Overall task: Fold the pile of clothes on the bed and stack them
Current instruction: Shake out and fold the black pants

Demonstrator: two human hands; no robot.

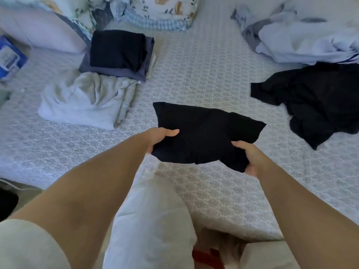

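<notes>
Holding a folded black garment [206,133] w/ both hands, above the bed [204,70], approx centre of view. Left hand [162,137] grips its near-left corner: thumb on top, other fingers hidden under the cloth. Right hand [250,158] grips the near-right edge, thumb on top, fingers curled beneath, cloth bunched in the grasp. Garment is roughly a flat rectangle; long axis runs left-right, tilted so the left end sits farther away and the right end nearer. Far-left corner points up-left toward the stack; right corner points toward the black heap. Near edge sags btwn the hands. Can't tell if the far edge touches the sheet.

Stack [118,55], upper left: dark navy folded piece on top of a grey-blue folded piece, long sides running away from the viewer, slightly skewed. Just in front of it, touching, a pale crumpled cloth [85,100], loosely folded.

Right side: an unfolded black heap [314,101], spread flat-ish, well apart from the held garment. Behind it, a pale blue-white pile [303,41] of rumpled clothes, touching the heap's far edge.

Far edge of bed: floral pillows [161,10]. A white pillow [40,32] at left. Blue packet [9,57] at the left edge. Near the body, a pale quilted cushion [153,220] lies btwn the forearms, long axis running away from the viewer.
</notes>
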